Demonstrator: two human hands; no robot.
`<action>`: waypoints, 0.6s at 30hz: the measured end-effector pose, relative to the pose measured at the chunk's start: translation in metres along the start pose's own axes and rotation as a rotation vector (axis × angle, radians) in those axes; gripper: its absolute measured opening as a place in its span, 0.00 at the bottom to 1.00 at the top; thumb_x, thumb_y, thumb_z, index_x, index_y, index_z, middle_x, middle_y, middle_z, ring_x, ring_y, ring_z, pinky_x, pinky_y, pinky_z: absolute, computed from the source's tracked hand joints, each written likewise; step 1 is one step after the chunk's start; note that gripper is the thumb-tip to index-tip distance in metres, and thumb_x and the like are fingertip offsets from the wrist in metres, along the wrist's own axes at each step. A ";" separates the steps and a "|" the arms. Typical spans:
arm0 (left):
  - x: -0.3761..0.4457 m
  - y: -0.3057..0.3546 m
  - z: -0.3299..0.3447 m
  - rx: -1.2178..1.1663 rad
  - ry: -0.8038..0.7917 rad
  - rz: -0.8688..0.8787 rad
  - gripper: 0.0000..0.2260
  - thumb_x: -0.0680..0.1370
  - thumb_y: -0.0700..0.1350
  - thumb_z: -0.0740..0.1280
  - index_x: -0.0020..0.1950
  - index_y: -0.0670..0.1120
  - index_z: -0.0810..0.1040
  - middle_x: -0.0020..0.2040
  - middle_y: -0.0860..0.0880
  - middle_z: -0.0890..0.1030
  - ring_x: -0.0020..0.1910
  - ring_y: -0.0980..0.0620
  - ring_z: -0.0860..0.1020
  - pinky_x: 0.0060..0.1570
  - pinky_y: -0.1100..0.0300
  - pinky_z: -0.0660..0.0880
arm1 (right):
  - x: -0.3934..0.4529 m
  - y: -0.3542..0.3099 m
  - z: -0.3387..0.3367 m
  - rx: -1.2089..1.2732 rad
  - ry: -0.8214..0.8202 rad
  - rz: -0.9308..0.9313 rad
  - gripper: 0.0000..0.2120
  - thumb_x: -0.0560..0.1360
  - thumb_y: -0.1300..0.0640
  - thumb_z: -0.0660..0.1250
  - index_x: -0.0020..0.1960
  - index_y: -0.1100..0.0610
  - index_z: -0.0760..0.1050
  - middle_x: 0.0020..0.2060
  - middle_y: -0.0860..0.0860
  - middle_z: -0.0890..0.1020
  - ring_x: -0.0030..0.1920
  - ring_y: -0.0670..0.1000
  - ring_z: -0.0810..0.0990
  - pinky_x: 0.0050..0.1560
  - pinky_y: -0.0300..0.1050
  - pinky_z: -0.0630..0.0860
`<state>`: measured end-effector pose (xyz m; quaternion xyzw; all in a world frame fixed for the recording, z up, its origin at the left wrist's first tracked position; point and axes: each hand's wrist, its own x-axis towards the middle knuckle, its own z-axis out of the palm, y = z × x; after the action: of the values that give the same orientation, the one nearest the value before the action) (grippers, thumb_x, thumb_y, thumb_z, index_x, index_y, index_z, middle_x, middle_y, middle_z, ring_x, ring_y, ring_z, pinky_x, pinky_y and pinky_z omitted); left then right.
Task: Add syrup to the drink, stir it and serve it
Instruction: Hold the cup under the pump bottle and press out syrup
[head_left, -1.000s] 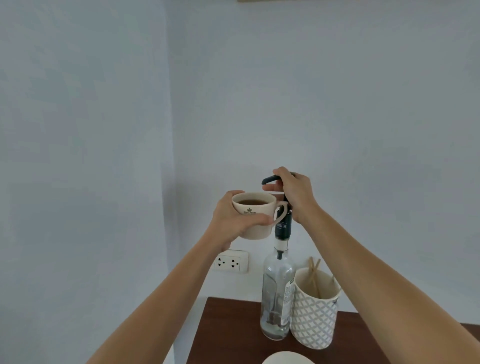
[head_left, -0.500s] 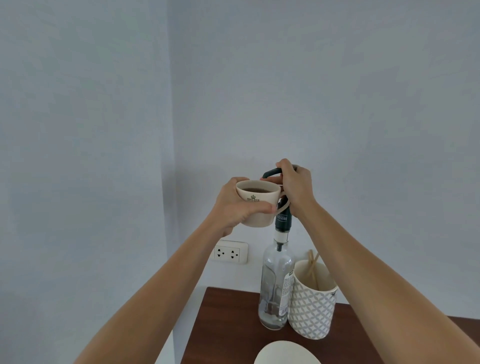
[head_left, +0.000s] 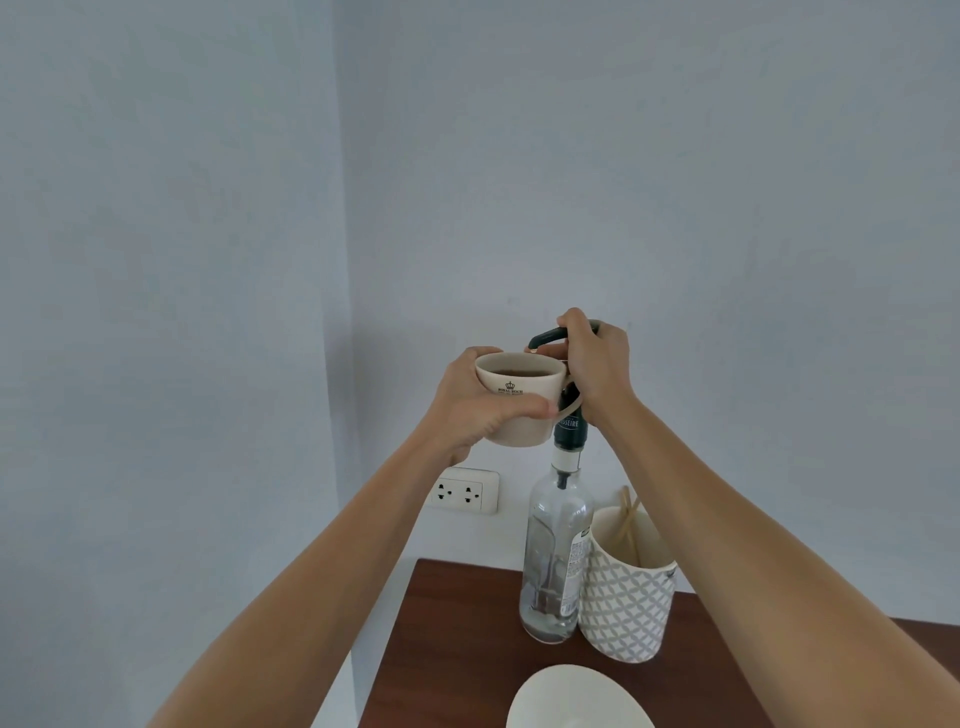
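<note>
Table (head_left: 457, 649): bottle (head_left: 553, 561), holder (head_left: 626, 608), saucer (head_left: 576, 699)

Two plain pale blue-grey walls (head_left: 675, 182) meet in a corner left of centre, the left one in slightly deeper shade. The light is soft and even, with no hard shadows. Low on the back wall sits a white double socket (head_left: 465, 491), just above the far edge of a dark reddish-brown wooden worktop (head_left: 447, 639). The worktop's left edge stands a little apart from the left wall.
</note>
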<state>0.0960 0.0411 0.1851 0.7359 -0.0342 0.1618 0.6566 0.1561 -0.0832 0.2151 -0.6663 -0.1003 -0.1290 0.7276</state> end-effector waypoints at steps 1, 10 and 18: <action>0.000 0.000 0.000 -0.001 -0.001 -0.003 0.42 0.46 0.51 0.80 0.59 0.50 0.74 0.49 0.53 0.82 0.44 0.55 0.80 0.40 0.58 0.76 | 0.000 0.000 0.000 -0.007 0.005 -0.004 0.15 0.73 0.56 0.63 0.28 0.57 0.74 0.26 0.53 0.85 0.33 0.57 0.80 0.42 0.51 0.77; -0.004 0.001 0.003 0.000 -0.002 -0.013 0.42 0.46 0.51 0.80 0.60 0.49 0.74 0.48 0.53 0.82 0.44 0.54 0.80 0.39 0.58 0.75 | -0.006 -0.002 -0.003 -0.038 -0.007 -0.012 0.15 0.72 0.57 0.62 0.28 0.58 0.72 0.25 0.52 0.85 0.31 0.55 0.78 0.40 0.49 0.75; -0.005 0.010 0.001 0.004 -0.011 -0.011 0.44 0.47 0.51 0.80 0.62 0.48 0.73 0.50 0.51 0.82 0.46 0.52 0.81 0.41 0.56 0.77 | -0.006 -0.020 -0.004 0.012 -0.040 0.077 0.15 0.74 0.53 0.64 0.30 0.56 0.71 0.20 0.50 0.81 0.40 0.60 0.82 0.39 0.49 0.74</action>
<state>0.0892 0.0382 0.1933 0.7384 -0.0334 0.1540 0.6557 0.1435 -0.0885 0.2314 -0.6677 -0.0896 -0.0869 0.7339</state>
